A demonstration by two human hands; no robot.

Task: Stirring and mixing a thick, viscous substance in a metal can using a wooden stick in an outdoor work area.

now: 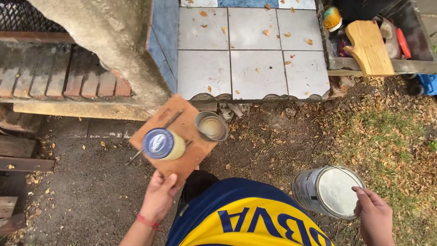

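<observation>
Two laden hands: board [175,136] left, paint can [325,190] right.

Backyard: dirt ground [282,136], tiled patio [255,68]

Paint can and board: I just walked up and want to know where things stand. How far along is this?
Done: nothing looks painted or poured. The tiled surface is bare apart from dry leaves.

In hand: the left hand holds a wooden board carrying a blue-lidded jar and an open tin. The right hand carries a large paint can by its wire handle.

Left: setting these down; the jar is still lidded.
</observation>
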